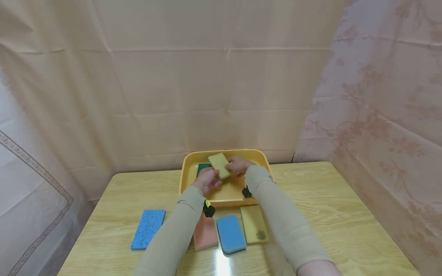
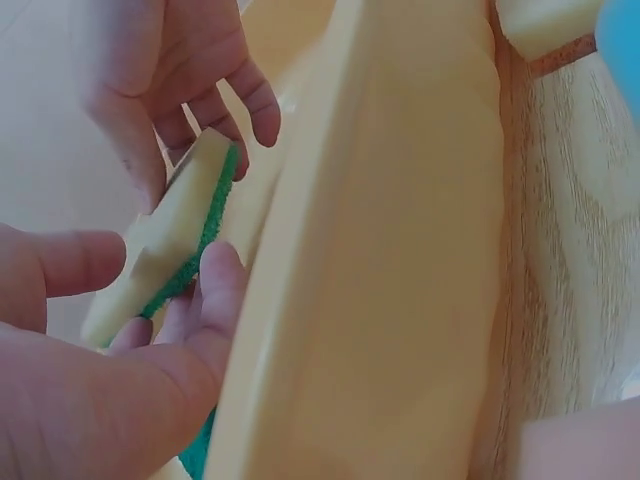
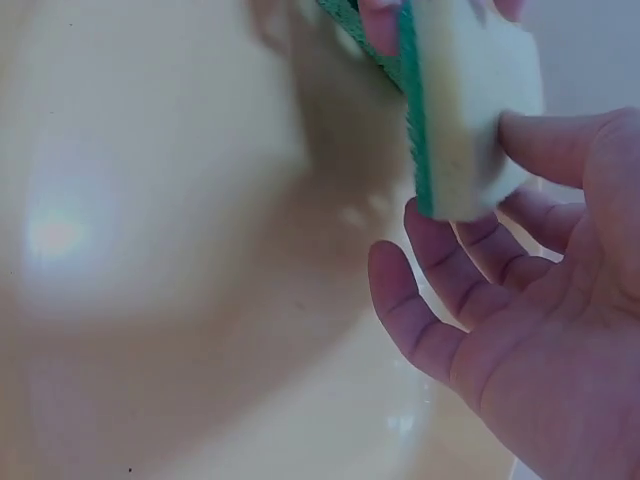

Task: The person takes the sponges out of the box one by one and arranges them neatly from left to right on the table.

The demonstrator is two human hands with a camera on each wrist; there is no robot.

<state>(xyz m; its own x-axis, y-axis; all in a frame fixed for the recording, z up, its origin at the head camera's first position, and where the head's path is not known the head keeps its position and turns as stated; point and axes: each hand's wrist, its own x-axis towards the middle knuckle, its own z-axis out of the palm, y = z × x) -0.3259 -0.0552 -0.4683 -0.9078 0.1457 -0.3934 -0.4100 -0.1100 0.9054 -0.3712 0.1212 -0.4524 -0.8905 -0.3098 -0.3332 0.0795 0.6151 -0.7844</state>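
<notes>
A yellow sponge with a green scouring layer [image 1: 219, 164] is held tilted over the yellow tray [image 1: 183, 180]. My left hand [image 1: 207, 180] grips its near left side, the thumb by the yellow face and the fingers on the green layer [image 2: 212, 215]. At the right side my right hand [image 1: 239, 165] pinches it, with the thumb [image 3: 560, 145] pressed to the yellow face and the other fingers spread below. Another green-faced piece [image 1: 203, 167] lies in the tray, partly hidden behind the held sponge and left hand.
In front of the tray, a pink sponge [image 1: 206, 234], a blue sponge [image 1: 231, 234] and a yellow sponge with a dark spot [image 1: 253, 224] lie on the wooden table [image 1: 310, 214]. Further left is a speckled blue sponge [image 1: 148, 229]. A beige curtain [image 1: 172, 96] hangs behind.
</notes>
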